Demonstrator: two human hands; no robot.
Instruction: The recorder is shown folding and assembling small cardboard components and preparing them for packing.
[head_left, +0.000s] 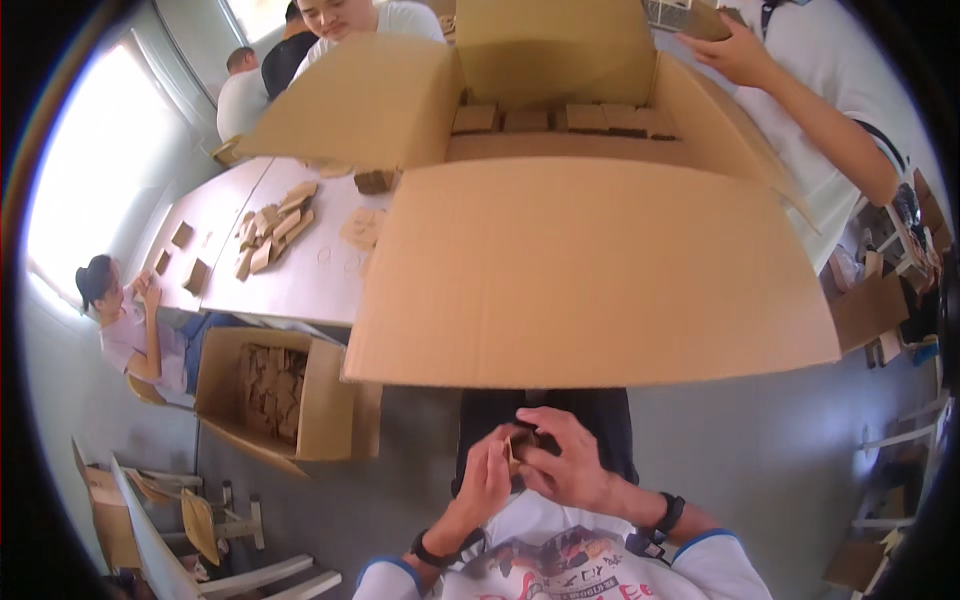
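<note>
Close in front of my body, my left hand (484,478) and my right hand (567,468) are closed around a small brown cardboard piece (514,447). It looks folded, perhaps a little box, but my fingers cover most of it. Beyond my hands stands a large open carton (590,275), its near flap hanging toward me and other flaps spread outward. Small brown boxes (600,118) are lined up inside it, near its far wall.
Left of the carton, a pale table (335,285) bears a heap of brown cardboard pieces (268,235). Below it, another carton (325,400) holds many such pieces. Co-workers sit at the table's left and far sides. A person's hand (735,50) at the right holds a brown box.
</note>
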